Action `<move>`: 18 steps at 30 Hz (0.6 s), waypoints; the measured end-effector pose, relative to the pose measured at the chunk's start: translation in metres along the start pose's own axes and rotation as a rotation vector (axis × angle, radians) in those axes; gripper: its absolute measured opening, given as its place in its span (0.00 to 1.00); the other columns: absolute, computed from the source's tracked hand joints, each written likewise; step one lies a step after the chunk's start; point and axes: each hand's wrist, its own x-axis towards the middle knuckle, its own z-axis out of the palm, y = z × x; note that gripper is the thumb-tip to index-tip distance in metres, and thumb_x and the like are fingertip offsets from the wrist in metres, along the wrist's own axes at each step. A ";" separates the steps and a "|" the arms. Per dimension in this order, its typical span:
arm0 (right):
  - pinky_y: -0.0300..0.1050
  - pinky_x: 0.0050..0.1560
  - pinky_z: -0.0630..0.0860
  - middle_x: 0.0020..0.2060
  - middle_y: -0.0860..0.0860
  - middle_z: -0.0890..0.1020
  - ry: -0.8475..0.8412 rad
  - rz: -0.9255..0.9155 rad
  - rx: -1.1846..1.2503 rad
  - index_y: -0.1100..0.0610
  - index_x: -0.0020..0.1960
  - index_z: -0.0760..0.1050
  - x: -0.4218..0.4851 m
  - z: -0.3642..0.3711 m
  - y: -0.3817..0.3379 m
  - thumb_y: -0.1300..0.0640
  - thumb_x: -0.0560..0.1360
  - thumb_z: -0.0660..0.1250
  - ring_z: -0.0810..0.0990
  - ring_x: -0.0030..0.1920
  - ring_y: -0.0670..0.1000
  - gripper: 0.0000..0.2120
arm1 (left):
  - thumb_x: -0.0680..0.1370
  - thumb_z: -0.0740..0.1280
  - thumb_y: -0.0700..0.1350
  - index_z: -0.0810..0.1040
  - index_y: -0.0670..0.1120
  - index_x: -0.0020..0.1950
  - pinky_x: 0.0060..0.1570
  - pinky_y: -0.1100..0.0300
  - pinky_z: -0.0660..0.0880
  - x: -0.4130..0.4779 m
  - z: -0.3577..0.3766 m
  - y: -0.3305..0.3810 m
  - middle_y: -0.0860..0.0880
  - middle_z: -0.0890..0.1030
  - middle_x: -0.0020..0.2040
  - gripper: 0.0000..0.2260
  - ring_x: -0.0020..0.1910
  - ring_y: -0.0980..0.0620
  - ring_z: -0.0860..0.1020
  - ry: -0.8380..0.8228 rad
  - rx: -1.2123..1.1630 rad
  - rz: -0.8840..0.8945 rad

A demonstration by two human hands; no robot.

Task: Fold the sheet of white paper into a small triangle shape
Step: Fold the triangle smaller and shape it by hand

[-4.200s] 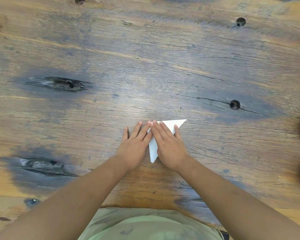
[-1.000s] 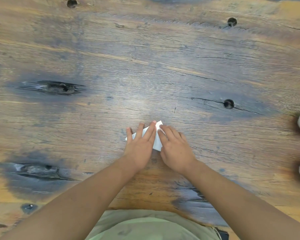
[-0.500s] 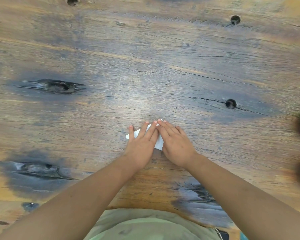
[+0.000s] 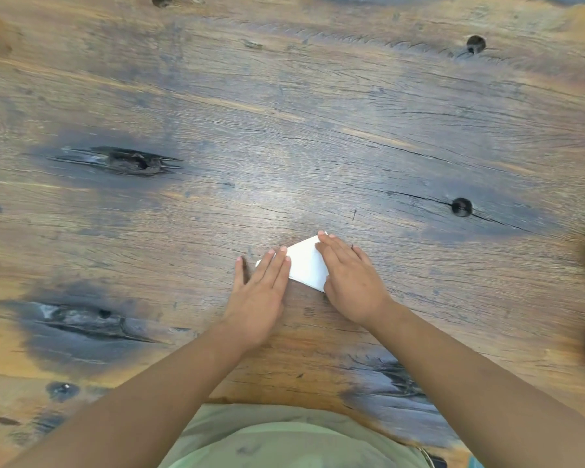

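- On the far left of the wooden table [image 4: 217, 96] you have two dark, cracked knots in the grain, one above the other, well apart from your hands.
- Your left hand [image 4: 260, 295] lies flat, palm down, fingers stretched out and gripping nothing; its fingertips [image 4: 279, 253] press on the left corner of the paper.
- Between your hands sits the folded white paper [image 4: 306, 265], flat on the wood near the table's front edge, its pointed left end hidden under your fingers.
- Your right hand [image 4: 350, 282] is also flat with fingers extended, covering the paper's right edge.
- Further right, a small round hole [image 4: 461, 207] marks the wood.
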 end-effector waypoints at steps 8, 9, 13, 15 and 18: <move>0.53 0.77 0.49 0.79 0.48 0.52 -0.001 0.008 0.003 0.54 0.77 0.54 0.001 0.001 0.002 0.63 0.75 0.59 0.50 0.78 0.47 0.33 | 0.83 0.51 0.46 0.41 0.46 0.81 0.74 0.35 0.42 -0.033 0.008 -0.027 0.50 0.40 0.81 0.29 0.79 0.51 0.40 0.014 -0.010 -0.038; 0.53 0.77 0.49 0.79 0.48 0.52 0.000 0.008 0.006 0.54 0.77 0.54 0.000 0.001 0.002 0.63 0.75 0.60 0.50 0.78 0.47 0.33 | 0.83 0.52 0.46 0.42 0.46 0.81 0.74 0.35 0.42 -0.035 0.007 -0.028 0.50 0.41 0.81 0.29 0.79 0.51 0.41 0.015 -0.012 -0.037; 0.53 0.78 0.49 0.79 0.47 0.53 0.011 0.015 0.033 0.54 0.77 0.54 0.001 0.000 0.001 0.64 0.75 0.59 0.50 0.78 0.48 0.32 | 0.82 0.54 0.46 0.49 0.46 0.81 0.74 0.34 0.47 -0.028 -0.005 -0.021 0.47 0.50 0.81 0.28 0.79 0.48 0.49 0.005 -0.001 -0.054; 0.53 0.77 0.49 0.79 0.47 0.54 0.022 0.027 0.052 0.53 0.77 0.55 0.002 0.001 0.001 0.64 0.75 0.58 0.51 0.78 0.47 0.32 | 0.80 0.57 0.46 0.57 0.44 0.78 0.72 0.34 0.53 -0.020 -0.016 -0.012 0.43 0.61 0.77 0.27 0.75 0.44 0.59 0.043 0.032 -0.049; 0.53 0.77 0.50 0.79 0.47 0.54 0.030 0.028 0.077 0.53 0.76 0.56 0.001 0.002 0.001 0.64 0.75 0.58 0.51 0.78 0.47 0.31 | 0.77 0.62 0.45 0.65 0.43 0.73 0.68 0.33 0.58 -0.002 -0.030 0.007 0.41 0.67 0.71 0.25 0.70 0.40 0.65 0.146 0.041 -0.076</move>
